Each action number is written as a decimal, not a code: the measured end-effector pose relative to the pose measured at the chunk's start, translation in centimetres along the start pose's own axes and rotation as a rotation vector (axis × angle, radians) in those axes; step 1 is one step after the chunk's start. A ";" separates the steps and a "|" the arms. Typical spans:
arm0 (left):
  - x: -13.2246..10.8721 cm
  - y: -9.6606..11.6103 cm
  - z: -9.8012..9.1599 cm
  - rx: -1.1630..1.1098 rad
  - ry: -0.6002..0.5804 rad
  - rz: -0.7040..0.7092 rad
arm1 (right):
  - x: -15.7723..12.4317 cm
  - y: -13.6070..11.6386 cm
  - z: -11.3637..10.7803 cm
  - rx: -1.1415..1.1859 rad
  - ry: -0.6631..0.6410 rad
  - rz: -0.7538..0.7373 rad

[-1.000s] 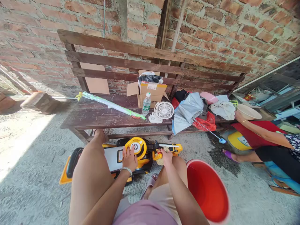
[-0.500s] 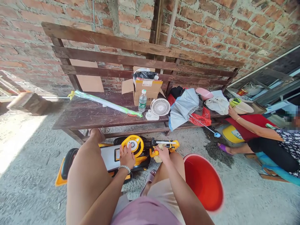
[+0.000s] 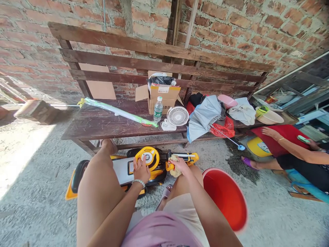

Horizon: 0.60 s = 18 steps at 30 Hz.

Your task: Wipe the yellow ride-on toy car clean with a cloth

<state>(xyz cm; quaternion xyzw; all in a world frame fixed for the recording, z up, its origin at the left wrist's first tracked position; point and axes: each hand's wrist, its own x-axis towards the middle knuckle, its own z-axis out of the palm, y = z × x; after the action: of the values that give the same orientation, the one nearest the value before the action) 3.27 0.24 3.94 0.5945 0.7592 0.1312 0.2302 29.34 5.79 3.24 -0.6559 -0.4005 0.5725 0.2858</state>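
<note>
A yellow, white and black ride-on toy digger stands on the ground between my knees. My left hand grips the near left part of its yellow steering wheel. To the right, my right hand is closed on a beige cloth, which lies bunched against the orange-yellow front piece of the toy's digging arm. Part of the cloth is hidden beneath my fingers. A red bucket stands by my right knee.
Behind the toy runs a wooden bench carrying a cardboard box, a water bottle, a white fan and a folded grey umbrella. At the right, a seated co-worker's hand rests on red cloth near a yellow bucket.
The co-worker's hand has drawn back from the pale basin onto the red cloth. My view has shifted slightly; my left hand stays on the wheel, and my right hand stays with the cloth at the arm.
</note>
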 end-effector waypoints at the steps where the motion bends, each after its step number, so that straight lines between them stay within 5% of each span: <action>1: 0.0 0.0 0.0 -0.002 0.007 0.001 | 0.0 0.1 0.1 -0.019 0.020 0.029; 8: 0.0 -0.1 0.2 -0.001 -0.002 0.026 | 0.0 1.0 0.5 -0.168 0.124 0.035; 14: 0.0 -0.3 0.2 0.001 -0.038 0.031 | -1.6 1.0 -2.6 -0.395 0.236 0.011; 18: -0.1 -0.3 0.3 0.006 -0.020 0.033 | -2.1 -1.1 -4.0 -0.653 0.345 -0.177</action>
<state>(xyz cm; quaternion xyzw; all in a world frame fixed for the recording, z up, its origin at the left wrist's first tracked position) 3.17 0.07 3.58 0.6089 0.7474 0.1266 0.2337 32.98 4.90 5.95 -0.7621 -0.5629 0.2690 0.1731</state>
